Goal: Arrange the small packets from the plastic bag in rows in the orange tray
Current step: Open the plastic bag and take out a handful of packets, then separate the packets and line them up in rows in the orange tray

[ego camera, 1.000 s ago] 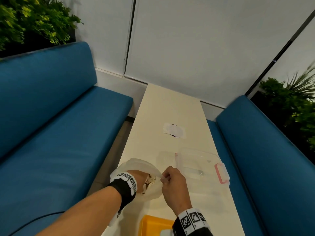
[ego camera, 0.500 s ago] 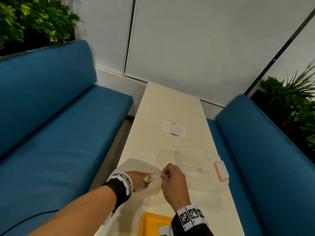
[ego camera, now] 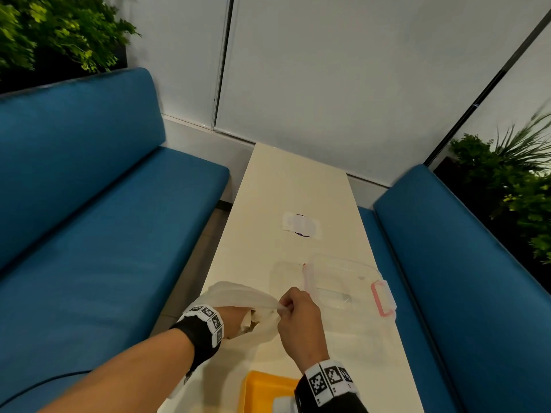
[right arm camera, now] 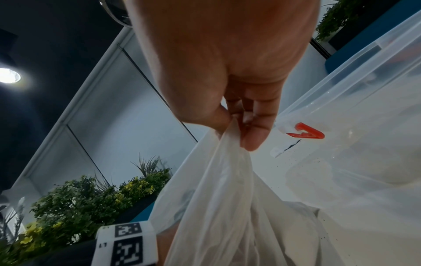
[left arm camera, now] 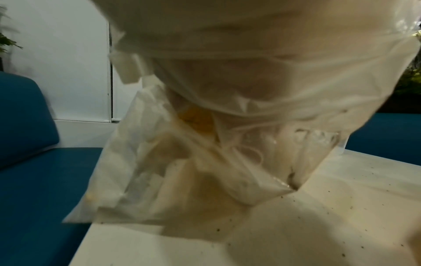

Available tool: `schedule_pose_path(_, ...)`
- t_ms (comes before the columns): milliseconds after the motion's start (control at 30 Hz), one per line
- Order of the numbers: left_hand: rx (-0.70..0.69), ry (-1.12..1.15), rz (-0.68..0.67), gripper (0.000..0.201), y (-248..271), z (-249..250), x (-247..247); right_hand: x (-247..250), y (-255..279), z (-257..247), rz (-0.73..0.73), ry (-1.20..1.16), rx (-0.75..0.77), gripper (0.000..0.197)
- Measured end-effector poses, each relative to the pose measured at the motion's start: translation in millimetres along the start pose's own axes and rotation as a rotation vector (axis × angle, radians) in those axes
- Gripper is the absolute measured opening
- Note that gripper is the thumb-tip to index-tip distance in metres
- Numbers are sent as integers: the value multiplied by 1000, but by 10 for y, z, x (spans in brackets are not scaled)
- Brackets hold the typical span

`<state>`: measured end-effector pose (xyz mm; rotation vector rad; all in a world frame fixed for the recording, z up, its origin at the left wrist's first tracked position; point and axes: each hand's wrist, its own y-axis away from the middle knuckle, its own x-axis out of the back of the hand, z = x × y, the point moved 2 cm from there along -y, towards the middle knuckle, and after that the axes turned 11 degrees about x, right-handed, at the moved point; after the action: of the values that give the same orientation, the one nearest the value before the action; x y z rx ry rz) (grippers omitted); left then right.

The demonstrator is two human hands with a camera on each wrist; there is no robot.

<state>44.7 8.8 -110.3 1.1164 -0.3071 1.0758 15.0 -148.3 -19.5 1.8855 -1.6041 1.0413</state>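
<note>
Crowding the bag (ego camera: 238, 296), clear lidded box (ego camera: 346, 281) (just beside)

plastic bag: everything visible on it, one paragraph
The plastic bag is thin, milky, translucent film, crumpled and open at the mouth. It sits on the white table near the left edge, beside a clear lidded box. The right hand pinches its rim and holds it up; the left hand is reaching inside, its fingers hidden. Pale packets and something yellow show through the film, too blurred to count.
</note>
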Motion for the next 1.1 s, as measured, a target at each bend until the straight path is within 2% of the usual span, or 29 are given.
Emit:
schedule_pose_path(67, 32, 74, -76, 46, -7, 41, 26, 19, -28, -4, 9, 1, 2, 21)
schedule_pose_path(100, 31, 71, -103, 42, 54, 88, 81, 26, -40, -6, 13, 0, 3, 22)
schedule_pose_path(167, 32, 196, -98, 27, 83, 145, 163, 34, -60, -11, 16, -1, 1, 25)
schedule_pose_path(200, 68, 222, -69, 33, 73, 142, 188, 38, -71, -12, 18, -2, -1, 26)
schedule_pose_path(233, 88, 189, -43, 37, 55, 148, 209, 41, -82, -10, 21, -3, -4, 26)
schedule_pose_path(300, 81, 72, -58, 31, 87, 197, 252, 46, -107, 3, 34, -7, -17, 23)
schedule_pose_path(367, -19, -162, -28, 25, 120, 283, 283, 49, -134, 29, 53, -15, -36, 20)
schedule_pose_path(400, -51, -210, 5, 23, 143, 291, 295, 53, -152, 45, 65, -25, -46, 20)
schedule_pose_path(467, -85, -199, 72, 17, 235, 339, 375, 61, -194, 74, 87, -46, -68, 19)
schedule_pose_path(600, -264, -269, 290, 15, 450, 375, 579, 97, -287, 79, 114, -76, -99, 15)
schedule_pose_path(767, -376, -117, 409, 29, 526, 276, 695, 101, -384, 115, 118, -81, -126, 11)
schedule_pose_path(933, -372, 150, 315, 35, 539, 185, 743, 69, -353, 198, 70, -77, -164, 11)
schedule_pose_path(1100, -393, 308, 265, 18, 594, 190, 791, 42, -243, 266, 30, -106, -177, 12)
